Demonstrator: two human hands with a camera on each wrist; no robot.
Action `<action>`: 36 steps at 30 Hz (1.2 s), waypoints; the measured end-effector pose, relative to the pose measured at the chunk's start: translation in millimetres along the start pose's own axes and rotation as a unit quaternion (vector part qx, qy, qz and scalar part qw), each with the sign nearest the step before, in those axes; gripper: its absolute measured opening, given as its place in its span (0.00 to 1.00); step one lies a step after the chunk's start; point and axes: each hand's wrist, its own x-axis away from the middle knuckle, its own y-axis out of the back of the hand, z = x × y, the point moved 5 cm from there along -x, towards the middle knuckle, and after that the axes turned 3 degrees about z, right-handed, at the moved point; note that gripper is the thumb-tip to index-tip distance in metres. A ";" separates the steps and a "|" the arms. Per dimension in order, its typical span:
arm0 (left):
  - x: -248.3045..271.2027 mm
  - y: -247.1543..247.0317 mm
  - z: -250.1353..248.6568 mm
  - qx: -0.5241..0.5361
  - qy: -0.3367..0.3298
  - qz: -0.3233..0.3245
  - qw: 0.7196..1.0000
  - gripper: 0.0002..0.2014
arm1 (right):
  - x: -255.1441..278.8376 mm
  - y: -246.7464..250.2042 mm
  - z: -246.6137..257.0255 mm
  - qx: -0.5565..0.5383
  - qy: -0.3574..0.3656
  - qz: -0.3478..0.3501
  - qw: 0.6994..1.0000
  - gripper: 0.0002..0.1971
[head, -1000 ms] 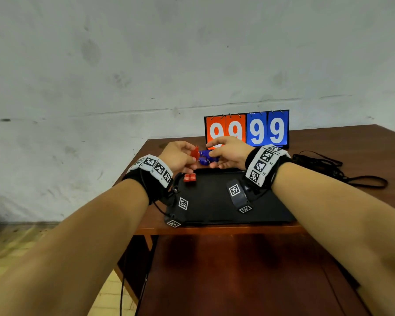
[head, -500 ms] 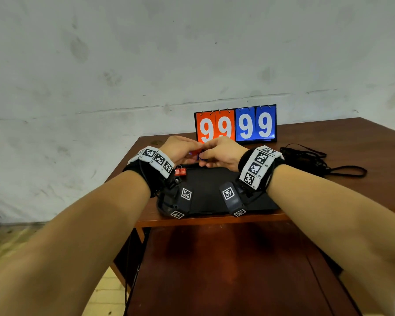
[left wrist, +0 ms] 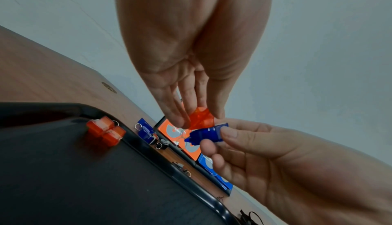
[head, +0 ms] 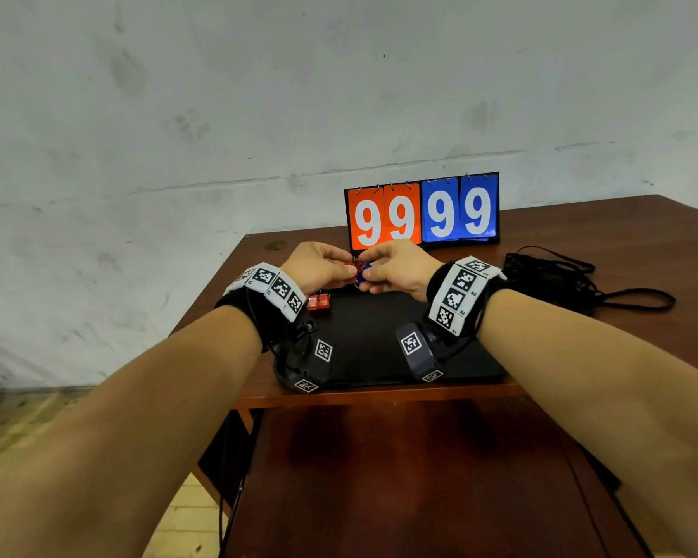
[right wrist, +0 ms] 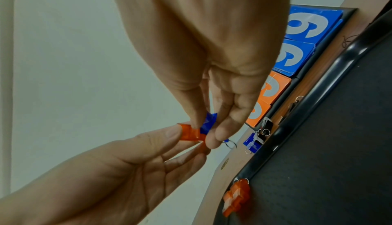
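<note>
Left hand (head: 319, 265) pinches orange clip (left wrist: 201, 118), and right hand (head: 399, 267) pinches blue clip (left wrist: 208, 133). The clips touch between the fingertips, above the far edge of the black mat (head: 379, 336). To join well, line up the edges, grip the sides and push straight. Joined orange pair (head: 318, 302) lies just under the left hand.

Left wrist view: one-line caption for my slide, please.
Left hand pinches an orange plastic piece beside the blue plastic piece pinched by the right hand, near a black tray.
</note>
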 end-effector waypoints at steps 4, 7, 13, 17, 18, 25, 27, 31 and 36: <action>-9.8 6.0 8.1 -0.053 -0.017 -0.010 0.998 0.09 | -11.6 0.3 -4.6 0.022 -0.009 0.001 1.000 0.14; -17.6 7.2 14.3 -0.071 -0.016 -0.012 0.997 0.08 | -20.1 -1.2 -9.2 0.031 -0.019 0.002 0.999 0.13; -32.5 6.9 23.1 -0.188 -0.026 -0.010 0.982 0.07 | -34.6 -3.6 -17.9 0.059 -0.027 0.016 0.998 0.13; -41.1 5.8 32.4 -0.289 -0.023 0.012 0.957 0.12 | -38.9 -2.2 -24.8 0.095 -0.038 0.013 0.995 0.15; -43.3 5.0 33.9 -0.312 -0.022 0.020 0.950 0.13 | -40.6 -1.9 -26.9 0.108 -0.043 0.014 0.993 0.16; -56.1 4.0 36.3 -0.402 -0.023 0.052 0.914 0.15 | -51.8 -6.7 -33.4 0.196 -0.058 0.051 0.978 0.18; -58.8 6.2 34.6 -0.405 -0.020 0.053 0.913 0.15 | -54.5 -8.8 -32.7 0.210 -0.054 0.062 0.974 0.18; -63.3 6.4 27.7 -0.430 -0.040 0.043 0.901 0.15 | -61.6 -11.2 -33.2 0.235 -0.041 0.061 0.969 0.19; -67.9 0.2 32.7 -0.459 -0.036 0.063 0.885 0.17 | -65.7 -15.2 -35.0 0.264 -0.032 0.070 0.961 0.17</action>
